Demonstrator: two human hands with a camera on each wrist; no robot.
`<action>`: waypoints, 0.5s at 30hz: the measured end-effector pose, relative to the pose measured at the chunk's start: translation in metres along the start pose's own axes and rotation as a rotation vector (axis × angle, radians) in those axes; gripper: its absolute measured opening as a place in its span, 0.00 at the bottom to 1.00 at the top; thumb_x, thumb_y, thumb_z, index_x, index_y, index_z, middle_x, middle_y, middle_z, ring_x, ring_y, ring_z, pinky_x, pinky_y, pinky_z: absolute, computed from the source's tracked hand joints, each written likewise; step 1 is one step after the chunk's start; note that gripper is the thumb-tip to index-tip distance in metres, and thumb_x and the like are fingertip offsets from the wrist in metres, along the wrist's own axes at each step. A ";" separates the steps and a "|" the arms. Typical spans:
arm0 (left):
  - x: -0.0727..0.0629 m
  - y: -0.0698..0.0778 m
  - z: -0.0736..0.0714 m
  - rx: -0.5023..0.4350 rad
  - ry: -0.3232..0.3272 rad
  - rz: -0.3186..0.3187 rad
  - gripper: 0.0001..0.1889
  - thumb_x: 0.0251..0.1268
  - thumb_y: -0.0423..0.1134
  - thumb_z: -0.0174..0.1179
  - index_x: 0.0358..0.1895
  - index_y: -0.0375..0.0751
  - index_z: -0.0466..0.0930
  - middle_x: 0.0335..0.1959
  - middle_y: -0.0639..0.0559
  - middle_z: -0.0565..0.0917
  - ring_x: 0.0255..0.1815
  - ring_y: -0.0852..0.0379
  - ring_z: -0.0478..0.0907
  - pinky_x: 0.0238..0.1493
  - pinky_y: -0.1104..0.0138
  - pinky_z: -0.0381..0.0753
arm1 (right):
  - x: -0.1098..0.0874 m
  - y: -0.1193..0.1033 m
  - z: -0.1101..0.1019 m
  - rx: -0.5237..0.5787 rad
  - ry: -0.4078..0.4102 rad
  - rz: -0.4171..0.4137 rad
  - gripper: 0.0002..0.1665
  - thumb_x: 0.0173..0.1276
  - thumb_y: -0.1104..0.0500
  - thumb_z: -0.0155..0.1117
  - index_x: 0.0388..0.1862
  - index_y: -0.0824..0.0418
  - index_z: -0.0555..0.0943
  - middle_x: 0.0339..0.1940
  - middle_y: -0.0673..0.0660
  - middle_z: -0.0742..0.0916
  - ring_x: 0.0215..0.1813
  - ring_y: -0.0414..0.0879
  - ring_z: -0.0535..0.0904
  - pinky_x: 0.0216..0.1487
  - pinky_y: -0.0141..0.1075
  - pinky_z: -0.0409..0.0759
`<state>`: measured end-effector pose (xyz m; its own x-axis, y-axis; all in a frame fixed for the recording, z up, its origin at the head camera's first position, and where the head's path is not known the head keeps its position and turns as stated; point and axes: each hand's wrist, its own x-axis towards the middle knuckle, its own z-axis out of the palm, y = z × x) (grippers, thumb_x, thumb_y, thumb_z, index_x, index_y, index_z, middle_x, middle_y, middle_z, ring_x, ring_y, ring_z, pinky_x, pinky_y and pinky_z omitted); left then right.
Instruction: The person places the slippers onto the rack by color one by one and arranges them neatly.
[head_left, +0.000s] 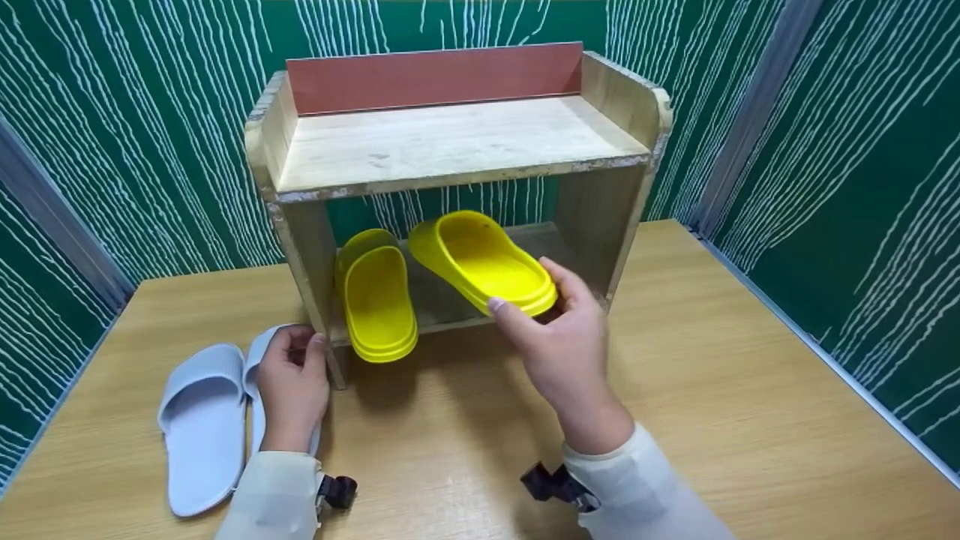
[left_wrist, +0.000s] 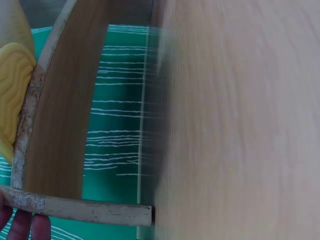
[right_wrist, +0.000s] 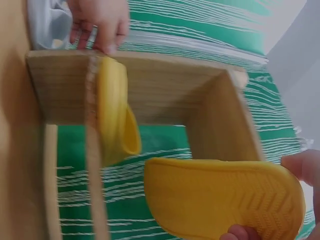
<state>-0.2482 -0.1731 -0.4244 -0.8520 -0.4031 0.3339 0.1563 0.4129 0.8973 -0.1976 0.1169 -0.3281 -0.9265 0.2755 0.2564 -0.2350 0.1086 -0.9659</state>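
Observation:
My right hand (head_left: 570,352) grips a yellow slipper (head_left: 480,259) by the heel, thumb on the near rim and fingers underneath. It is tilted, toe toward the opening of a wooden shoe rack (head_left: 472,139); its patterned sole (right_wrist: 220,197) shows in the right wrist view. The other yellow slipper (head_left: 379,300) rests on the lower shelf, heel over the front edge. My left hand (head_left: 292,386) holds the rack's left side panel, thumb by the front edge. Its fingertips (left_wrist: 40,227) show at the outer side in the left wrist view. It partly hides one grey slipper.
Two grey slippers (head_left: 204,427) lie side by side on the wooden table (head_left: 720,420), left of the rack. A reddish board (head_left: 435,77) backs the rack's top. Green walls (head_left: 885,247) with white streaks surround the table on the back and both sides.

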 end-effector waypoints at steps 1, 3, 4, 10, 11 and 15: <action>0.000 0.000 0.000 0.000 -0.001 -0.001 0.09 0.81 0.36 0.57 0.52 0.34 0.81 0.46 0.41 0.83 0.44 0.53 0.75 0.44 0.74 0.73 | 0.000 0.003 0.003 -0.002 0.007 0.010 0.46 0.61 0.57 0.82 0.76 0.55 0.71 0.65 0.52 0.79 0.60 0.48 0.80 0.59 0.35 0.85; -0.001 0.000 0.000 -0.004 0.001 0.000 0.09 0.81 0.36 0.57 0.51 0.34 0.81 0.45 0.41 0.83 0.44 0.52 0.75 0.44 0.75 0.73 | 0.001 0.008 0.007 -0.001 0.018 0.034 0.47 0.61 0.56 0.82 0.76 0.55 0.70 0.65 0.50 0.79 0.61 0.47 0.80 0.59 0.34 0.85; -0.001 0.000 0.000 -0.005 0.000 -0.001 0.09 0.81 0.36 0.57 0.51 0.34 0.81 0.45 0.41 0.83 0.44 0.53 0.75 0.44 0.75 0.73 | 0.001 0.010 0.008 0.004 0.021 0.043 0.47 0.61 0.56 0.82 0.77 0.55 0.70 0.66 0.50 0.79 0.61 0.46 0.80 0.59 0.33 0.84; -0.001 0.000 0.000 -0.006 0.007 0.006 0.08 0.80 0.36 0.58 0.50 0.34 0.81 0.44 0.41 0.83 0.43 0.53 0.75 0.43 0.74 0.74 | 0.006 0.025 0.018 0.022 0.030 0.091 0.48 0.61 0.55 0.82 0.77 0.54 0.68 0.66 0.49 0.78 0.62 0.46 0.79 0.59 0.33 0.84; -0.001 0.000 0.000 -0.005 0.010 0.010 0.08 0.80 0.36 0.58 0.50 0.33 0.81 0.44 0.41 0.83 0.43 0.53 0.75 0.43 0.74 0.74 | 0.007 0.028 0.019 0.020 0.031 0.091 0.48 0.62 0.55 0.82 0.78 0.55 0.68 0.66 0.50 0.78 0.62 0.46 0.79 0.59 0.33 0.84; -0.001 -0.001 0.001 -0.003 0.015 0.021 0.08 0.80 0.35 0.58 0.50 0.33 0.81 0.44 0.41 0.83 0.42 0.54 0.75 0.43 0.74 0.73 | 0.008 0.037 0.027 0.029 0.035 0.085 0.49 0.62 0.56 0.82 0.78 0.57 0.67 0.66 0.51 0.78 0.62 0.47 0.79 0.60 0.36 0.84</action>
<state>-0.2478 -0.1724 -0.4256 -0.8408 -0.4072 0.3567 0.1750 0.4191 0.8909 -0.2220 0.0977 -0.3627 -0.9328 0.3156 0.1743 -0.1649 0.0564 -0.9847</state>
